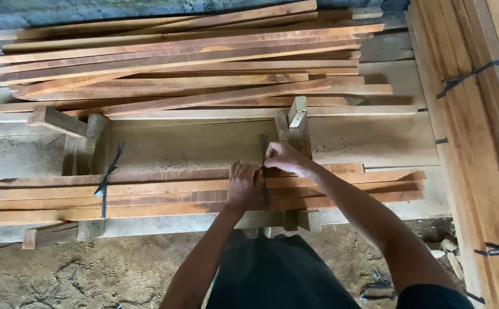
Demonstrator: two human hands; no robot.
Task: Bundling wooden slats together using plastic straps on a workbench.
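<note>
Loose heap of rough-sawn slats (186, 63) at back, reddish, long and thin. Banded stack (484, 126) at right, cut off by frame. Slat bundle (146, 197) on wooden cradle, dark strap (105, 183) tied at left end. Left hand (245, 184) flat on bundle, fingers bent. Right hand (283, 157) pinches second strap (263, 146), thin, mostly hidden.

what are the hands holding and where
Right hand pinches the dark strap near its upper end, above the slat bundle. Left hand presses on the bundle; its grip is hidden.

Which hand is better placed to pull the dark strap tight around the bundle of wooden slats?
Right, probably. The right hand already pinches the dark strap above the bundle of wooden slats, while the left hand lies flat on the slats.
</note>
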